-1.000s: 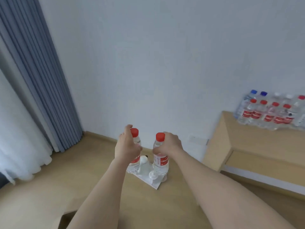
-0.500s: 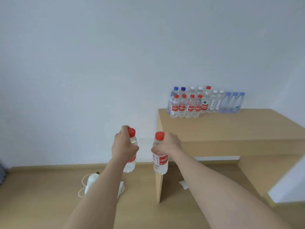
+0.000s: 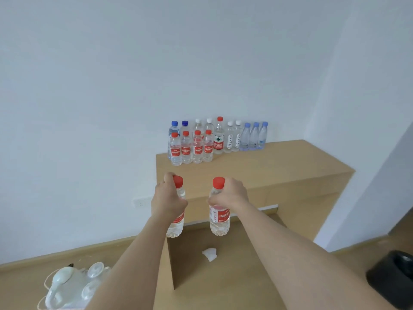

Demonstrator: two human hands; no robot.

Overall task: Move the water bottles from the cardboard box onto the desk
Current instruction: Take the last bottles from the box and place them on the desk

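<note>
**Both bottles upright, desk ahead and higher**

My left hand (image 3: pixel 167 202) is wrapped round the neck of the left bottle (image 3: pixel 175 228), my right hand (image 3: pixel 231 195) round the right bottle (image 3: pixel 219 220); both hang caps up, side by side, apart. Their bases sit below the desk (image 3: pixel 279 166) top, short of its front edge. The bare wood lies forward of my hands, before the row of bottles (image 3: pixel 192 149) at the wall. I judge both must rise, then go forward

Plain white wall (image 3: pixel 89 86), wall socket (image 3: pixel 140 202), light wooden floor (image 3: pixel 17 291), pale wooden desk (image 3: pixel 279 166), soft even light
</note>
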